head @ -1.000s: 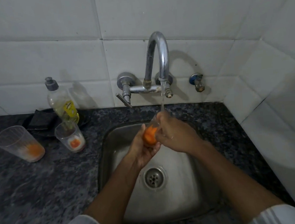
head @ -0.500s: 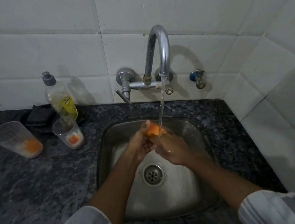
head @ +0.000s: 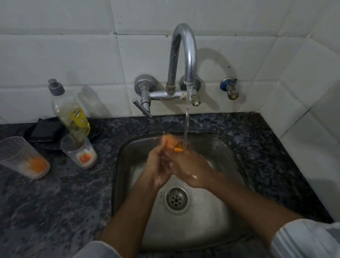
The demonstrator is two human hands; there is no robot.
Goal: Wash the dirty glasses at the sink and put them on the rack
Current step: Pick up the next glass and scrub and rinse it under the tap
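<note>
A clear glass with orange residue (head: 172,143) is held low over the steel sink (head: 225,157), under the water stream from the tap (head: 186,53). My left hand (head: 157,168) grips it from the left. My right hand (head: 189,169) is wrapped on it from the right, wet, and hides most of the glass. Two more dirty glasses stand on the dark counter to the left: a tall one (head: 18,157) and a short one (head: 78,152), both with orange dregs. No rack is in view.
A dish soap bottle (head: 69,111) stands behind the short glass, beside a black sponge on a dark dish (head: 43,129). The drain (head: 176,198) lies below my hands. A small blue valve (head: 229,87) sits on the tiled wall, which turns a corner on the right.
Both hands and the glass have dropped lower into the sink and turned. The water stream, short before, now falls a longer way onto the glass.
</note>
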